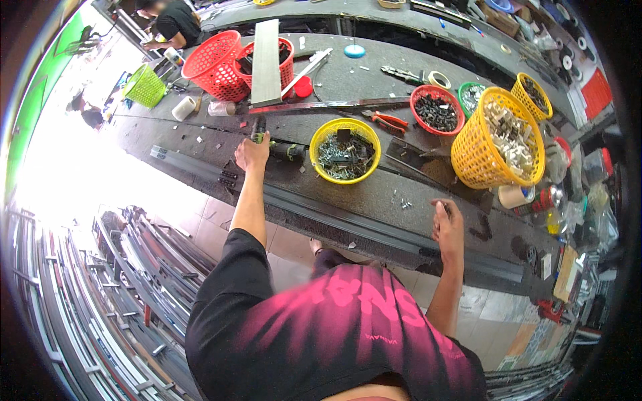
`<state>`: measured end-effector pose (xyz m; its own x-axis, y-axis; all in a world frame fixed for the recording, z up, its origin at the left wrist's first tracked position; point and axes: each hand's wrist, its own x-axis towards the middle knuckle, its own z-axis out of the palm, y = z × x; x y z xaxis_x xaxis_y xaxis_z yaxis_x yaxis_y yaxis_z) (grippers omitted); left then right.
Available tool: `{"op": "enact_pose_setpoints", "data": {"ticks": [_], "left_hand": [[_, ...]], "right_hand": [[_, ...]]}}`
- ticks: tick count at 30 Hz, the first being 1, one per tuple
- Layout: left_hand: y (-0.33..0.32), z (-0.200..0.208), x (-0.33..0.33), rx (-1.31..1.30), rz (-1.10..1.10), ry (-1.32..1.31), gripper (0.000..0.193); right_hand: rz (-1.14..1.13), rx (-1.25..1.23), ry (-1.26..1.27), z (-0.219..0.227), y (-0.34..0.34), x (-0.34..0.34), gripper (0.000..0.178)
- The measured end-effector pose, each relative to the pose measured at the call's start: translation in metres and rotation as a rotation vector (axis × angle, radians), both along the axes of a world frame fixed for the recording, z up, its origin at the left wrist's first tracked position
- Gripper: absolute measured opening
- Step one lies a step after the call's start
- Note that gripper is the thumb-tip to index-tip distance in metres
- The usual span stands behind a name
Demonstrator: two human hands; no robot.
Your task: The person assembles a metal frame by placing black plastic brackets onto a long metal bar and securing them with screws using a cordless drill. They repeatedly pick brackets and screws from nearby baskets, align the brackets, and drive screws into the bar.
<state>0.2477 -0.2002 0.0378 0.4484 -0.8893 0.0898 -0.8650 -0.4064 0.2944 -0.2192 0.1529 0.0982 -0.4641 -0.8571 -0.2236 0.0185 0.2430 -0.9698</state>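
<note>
My left hand (252, 155) is closed round a green and black cordless drill (287, 152), which lies on the dark worktable left of a yellow basket (320, 171). That basket holds many loose screws and some black pieces. My right hand (448, 226) hovers over the table's near edge with fingers curled and thumb near the fingertips. Anything held there is too small to make out. Below both hands a long dark metal profile (348, 217) runs along the near edge. A few loose screws (403, 202) lie on the tabletop left of my right hand.
Red baskets (212, 67) and a pale board (266, 63) stand at the back left. To the right are a red basket of black parts (438, 110), a big yellow basket (471, 157) and red-handled pliers (388, 120). Metal profiles (87, 314) fill racks at lower left. Another person (177, 27) works at far left.
</note>
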Motion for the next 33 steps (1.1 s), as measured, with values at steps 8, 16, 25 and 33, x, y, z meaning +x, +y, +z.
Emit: {"op": "enact_pose_setpoints", "data": {"ticks": [8, 16, 25, 33], "left_hand": [[-0.078, 0.097, 0.056, -0.776, -0.352, -0.019, 0.028], [-0.389, 0.179, 0.199, -0.108, -0.672, -0.212, 0.03], [-0.537, 0.105, 0.262, 0.875, -0.582, -0.073, 0.033], [-0.499, 0.151, 0.25, 0.747, -0.753, -0.226, 0.04]], "right_hand": [[0.043, 0.089, -0.082, 0.029, 0.011, 0.02, 0.027], [-0.145, 0.069, -0.09, 0.042, -0.023, 0.088, 0.023], [-0.377, 0.193, -0.122, 0.014, 0.007, 0.164, 0.026], [-0.405, 0.167, -0.096, 0.0, -0.011, 0.16, 0.024]]}}
